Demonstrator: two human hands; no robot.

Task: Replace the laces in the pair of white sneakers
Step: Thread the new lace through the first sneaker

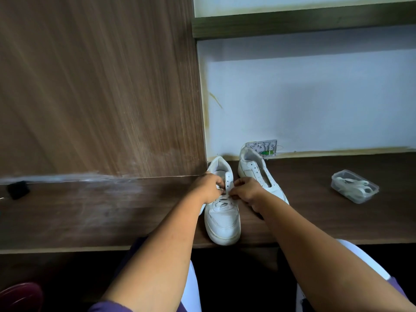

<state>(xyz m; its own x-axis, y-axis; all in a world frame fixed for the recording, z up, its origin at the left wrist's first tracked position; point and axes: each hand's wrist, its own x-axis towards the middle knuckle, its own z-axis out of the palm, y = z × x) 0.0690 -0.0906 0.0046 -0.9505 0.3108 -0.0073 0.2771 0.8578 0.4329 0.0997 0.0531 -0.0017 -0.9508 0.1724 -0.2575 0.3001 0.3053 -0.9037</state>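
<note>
A dark wood-grain desk (90,210) runs the full width of the view, with a tall wooden panel (96,86) rising at its left rear and a pale wall (315,104) behind its right half. Two white sneakers stand on the desk near the corner where panel and wall meet. The near sneaker (222,221) points its toe toward the person, the toe reaching the front edge of the desk; its lower eyelets carry a white lace (222,199) (the upper eyelets show bare). The far sneaker (256,170) stands just beside it to the right, heel close to the wall, no lace discernible in its visible eyelets. Both forearms reach in from below. The left hand (209,188) has its fingers curled, pinching the lace at the left side of the near sneaker's tongue. The right hand (245,191) likewise has its fingers curled, pinching the lace at the right side. Well apart to the right lies a clear plastic container (355,186) holding coiled white laces (351,185). A small wall socket (263,148) sits behind the far sneaker. A small black object (18,189) rests at the far left.
</note>
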